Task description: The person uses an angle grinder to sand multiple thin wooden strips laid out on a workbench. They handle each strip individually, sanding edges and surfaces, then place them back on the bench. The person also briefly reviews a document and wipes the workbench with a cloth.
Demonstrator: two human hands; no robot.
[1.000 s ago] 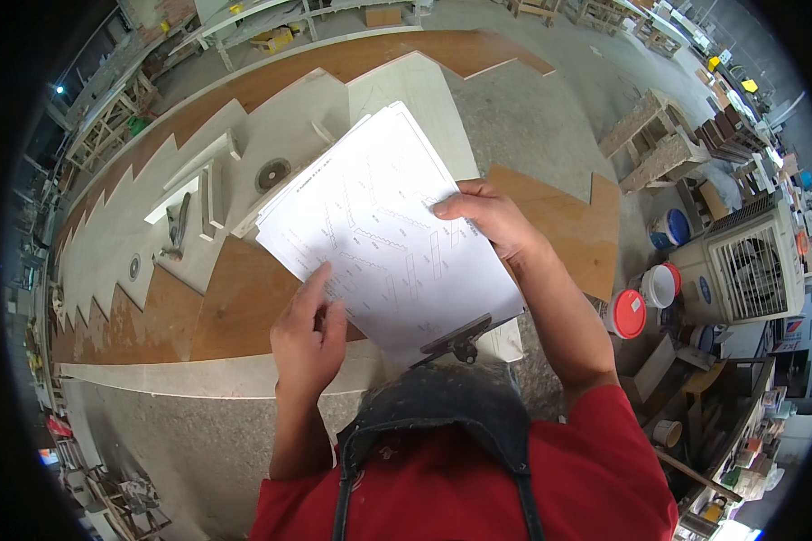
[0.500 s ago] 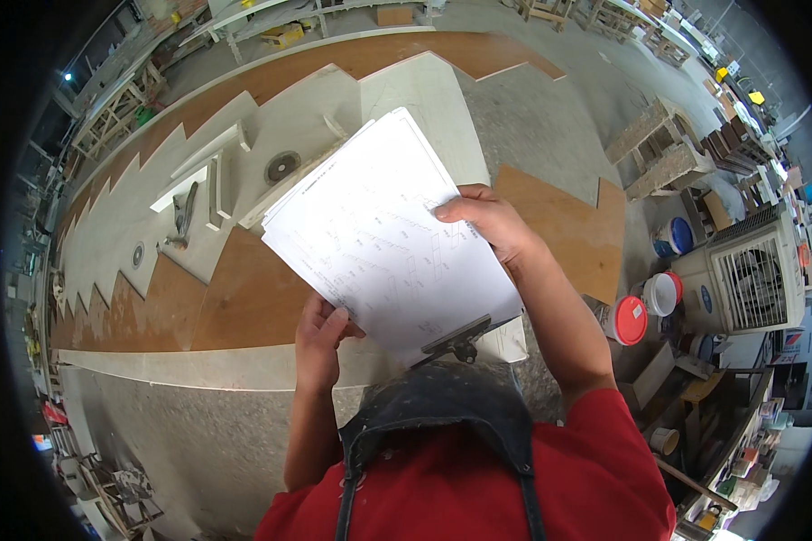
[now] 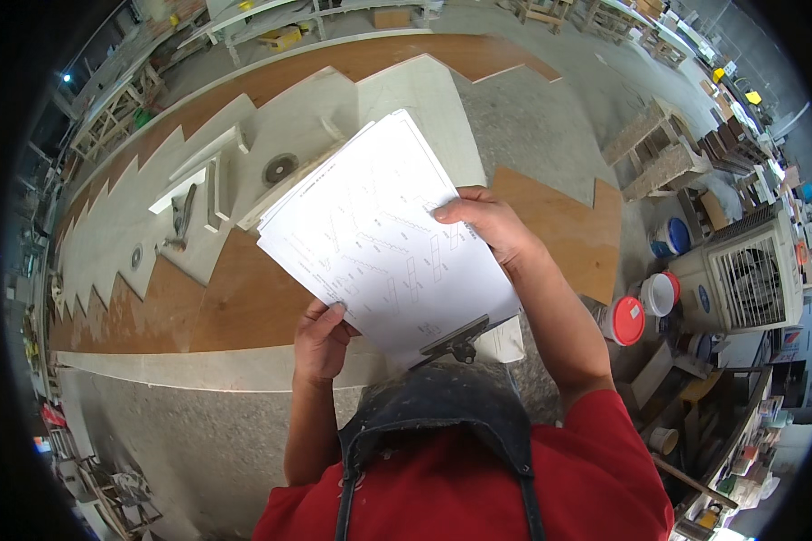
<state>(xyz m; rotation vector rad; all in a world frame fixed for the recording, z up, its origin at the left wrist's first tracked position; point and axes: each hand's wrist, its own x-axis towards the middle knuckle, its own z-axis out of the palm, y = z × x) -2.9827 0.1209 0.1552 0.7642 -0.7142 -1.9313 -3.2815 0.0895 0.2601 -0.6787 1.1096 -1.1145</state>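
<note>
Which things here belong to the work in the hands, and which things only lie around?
In hand:
- stack of white drawing sheets
- left hand, gripping its lower edge
- right hand, gripping its right edge
- black clip at the stack's lower end

Lying about:
- round cutting disc
- hammer
- red-lidded bucket
- white fan unit

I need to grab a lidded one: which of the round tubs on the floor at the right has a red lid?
The red-lidded tub, the one closest to the right hand's forearm. The tub beside it shows white with only a red rim, and the farther one is blue.
</note>
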